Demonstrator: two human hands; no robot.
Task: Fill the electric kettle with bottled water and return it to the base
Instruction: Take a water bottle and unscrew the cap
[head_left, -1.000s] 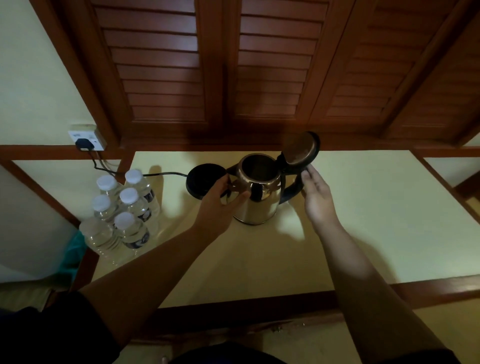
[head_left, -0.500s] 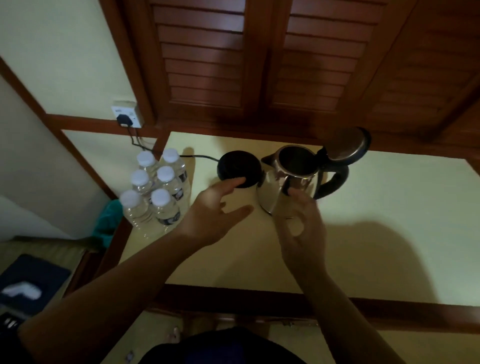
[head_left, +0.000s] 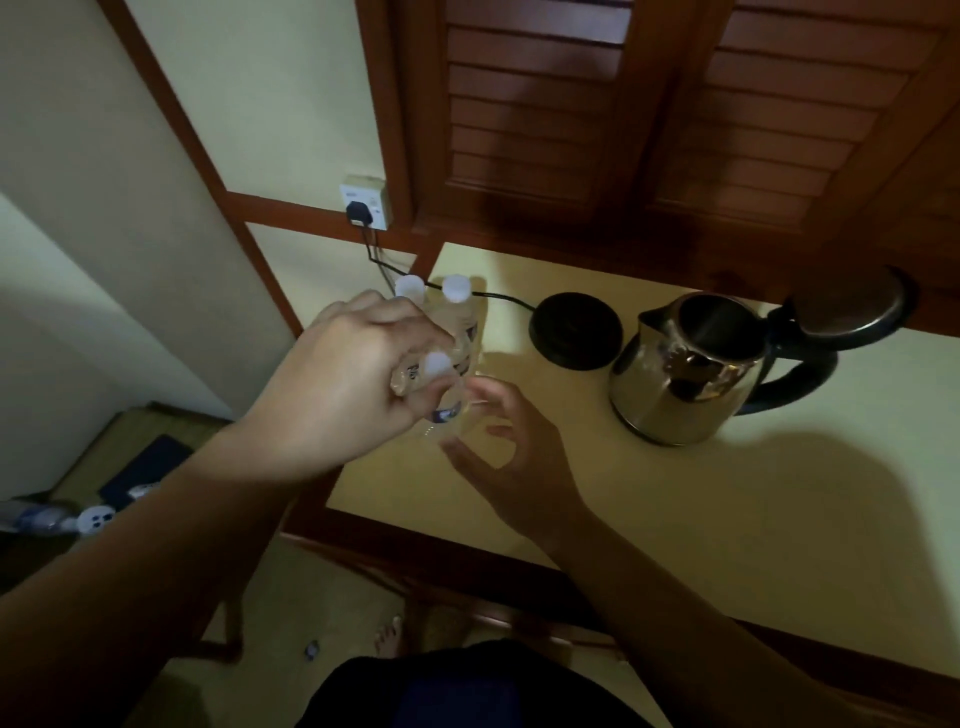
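A steel electric kettle (head_left: 680, 379) with a black handle stands on the cream table (head_left: 727, 519), its lid (head_left: 852, 317) hinged open. Just left of it lies the round black base (head_left: 574, 330), with its cord running to a wall socket (head_left: 363, 205). At the table's left corner stand clear water bottles with white caps (head_left: 457, 291). My left hand (head_left: 343, 389) is closed around one capped bottle (head_left: 439, 384) and tilts it. My right hand (head_left: 504, 457) hovers just below and right of that bottle, fingers spread and curled, holding nothing.
Dark louvred wooden shutters (head_left: 649, 119) rise behind the table. The table's wooden front edge (head_left: 467, 551) runs across below my hands. On the floor at the left lie a dark mat (head_left: 145, 467) and a small white object (head_left: 96, 519). Bare toes (head_left: 389, 636) show below.
Both hands left the kettle and moved left to the bottles. My left hand has closed on one bottle and tipped it; my right hand came beside it. The view swung left.
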